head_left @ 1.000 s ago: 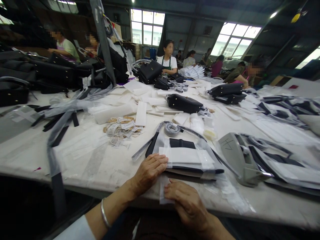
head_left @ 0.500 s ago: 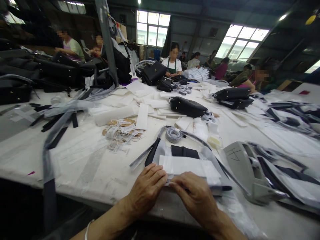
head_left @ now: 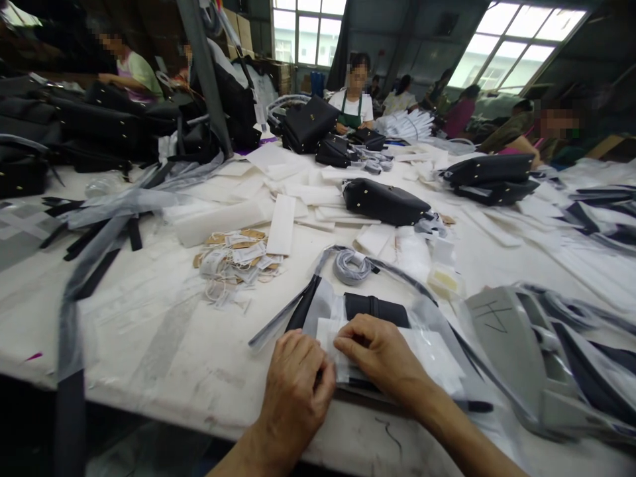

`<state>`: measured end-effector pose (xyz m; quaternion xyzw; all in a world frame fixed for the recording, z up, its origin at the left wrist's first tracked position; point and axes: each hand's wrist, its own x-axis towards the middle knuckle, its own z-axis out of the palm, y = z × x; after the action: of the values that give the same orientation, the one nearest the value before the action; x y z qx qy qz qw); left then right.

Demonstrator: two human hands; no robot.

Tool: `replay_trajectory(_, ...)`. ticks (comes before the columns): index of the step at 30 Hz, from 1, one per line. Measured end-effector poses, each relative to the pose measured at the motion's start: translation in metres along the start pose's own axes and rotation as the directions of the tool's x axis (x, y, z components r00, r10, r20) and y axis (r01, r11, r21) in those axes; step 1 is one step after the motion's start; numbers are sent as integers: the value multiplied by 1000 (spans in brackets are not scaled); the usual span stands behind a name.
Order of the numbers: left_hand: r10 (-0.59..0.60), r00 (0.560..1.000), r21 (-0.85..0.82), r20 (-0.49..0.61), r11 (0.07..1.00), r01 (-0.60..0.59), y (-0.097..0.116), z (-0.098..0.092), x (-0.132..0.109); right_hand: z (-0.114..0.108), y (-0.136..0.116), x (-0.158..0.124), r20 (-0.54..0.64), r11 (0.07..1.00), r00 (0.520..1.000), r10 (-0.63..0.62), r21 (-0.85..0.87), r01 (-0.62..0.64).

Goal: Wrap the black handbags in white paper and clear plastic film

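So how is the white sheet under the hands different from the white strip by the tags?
The sheet is wide and lies on a black piece, with the left hand and right hand at its end; the strip is narrow, lies on the table and nobody touches it. The sheet is near the edge; the strip is farther back. Both are white and flat.
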<state>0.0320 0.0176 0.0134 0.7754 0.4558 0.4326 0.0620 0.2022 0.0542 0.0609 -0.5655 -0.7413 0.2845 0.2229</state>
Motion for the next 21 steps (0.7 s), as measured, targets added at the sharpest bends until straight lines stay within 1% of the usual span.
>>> replay_trajectory(3,-32,999,18,-13,999,33,-2,2,0,3,4,1,-18,999,1000,19,27,-18)
replay_trajectory(6,-28,1000,28,1,999,28,-4,4,2,6,8,0,-53,1000,999,6,29,-5)
replay_trajectory(11,-45,998,29,34,999,44,-8,4,5,9,10,0,-85,995,995,45,87,-38)
replay_trajectory(13,-35,999,48,24,998,34,-8,2,6,9,9,0,-80,995,995,60,90,-53)
replay_trajectory(14,-7,1000,62,6,998,7,-6,0,6,9,9,1,-73,994,995,67,88,-60)
replay_trajectory(16,108,994,86,-35,991,-104,-2,-4,3,10,10,1,-62,994,995,77,88,-72)
replay_trajectory(18,238,970,93,-49,968,-233,5,-7,-1,10,10,1,-60,992,995,75,107,-68)
replay_trajectory(19,281,959,98,-38,956,-276,8,-8,-4,11,11,0,-62,990,995,73,123,-65)
replay_trajectory(21,320,947,130,20,939,-320,12,-9,-10,11,12,0,-68,986,995,75,155,-64)
